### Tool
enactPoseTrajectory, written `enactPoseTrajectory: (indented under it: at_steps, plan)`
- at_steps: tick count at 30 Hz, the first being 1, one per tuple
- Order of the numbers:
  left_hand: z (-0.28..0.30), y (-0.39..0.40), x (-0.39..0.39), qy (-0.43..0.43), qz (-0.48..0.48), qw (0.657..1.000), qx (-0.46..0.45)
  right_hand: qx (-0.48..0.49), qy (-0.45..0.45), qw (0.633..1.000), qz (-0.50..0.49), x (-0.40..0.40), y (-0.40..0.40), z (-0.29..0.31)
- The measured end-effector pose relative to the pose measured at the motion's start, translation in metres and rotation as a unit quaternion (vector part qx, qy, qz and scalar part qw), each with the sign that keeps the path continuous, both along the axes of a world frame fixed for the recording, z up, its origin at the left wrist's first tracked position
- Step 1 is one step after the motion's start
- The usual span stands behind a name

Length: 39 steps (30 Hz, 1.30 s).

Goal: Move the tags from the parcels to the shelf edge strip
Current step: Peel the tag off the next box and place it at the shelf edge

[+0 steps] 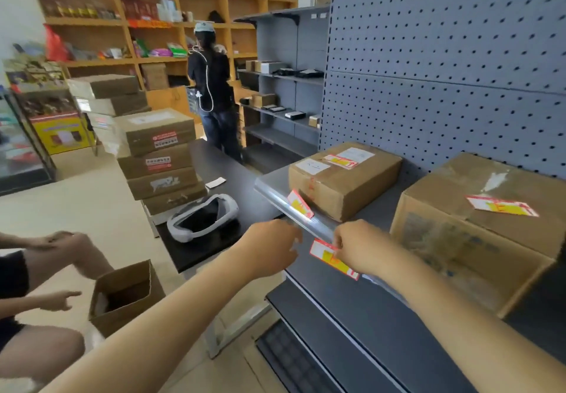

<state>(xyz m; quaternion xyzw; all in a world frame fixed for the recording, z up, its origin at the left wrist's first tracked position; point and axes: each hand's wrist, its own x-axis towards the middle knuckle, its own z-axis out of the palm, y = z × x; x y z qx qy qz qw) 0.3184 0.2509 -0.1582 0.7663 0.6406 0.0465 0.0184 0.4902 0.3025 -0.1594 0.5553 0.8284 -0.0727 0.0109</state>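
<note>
1. Two brown parcels sit on the grey shelf (379,206): the far parcel (343,178) near the shelf's far end and the near parcel (471,233) closer to the camera, both set back a little from the front edge.
2. One red-and-yellow tag (340,161) lies flat on top of the far parcel, beside white labels; another tag (502,206) lies on top of the near parcel.
3. A third tag (300,204) already sits in the clear edge strip (318,224) along the shelf's front edge, right in front of the far parcel.
4. Past the shelf's far end stands a low black table (214,160) carrying a stack of boxes (159,160) and a white headset (202,218); an open carton (125,294) rests on the floor below.
5. A seated person (36,270) is at the left, and another person (214,86) stands with back turned at the wooden shelving.
6. The right hand (358,248) is closed in a pinch on a fourth tag (332,259), holding it against the edge strip between the two parcels.
7. The left hand (269,245) is loosely curled with its fingertips at the strip, just beside the pinched tag; whether it touches the strip cannot be told through the blur.
</note>
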Motion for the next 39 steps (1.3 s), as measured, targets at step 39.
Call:
enactPoseTrajectory:
  at_steps: [39]
  plan:
    - [-0.064, 0.079, 0.123, 0.013, -0.433, 0.900, 0.044, 0.089, 0.173, 0.927, -0.321, 0.101, -0.038, -0.032]
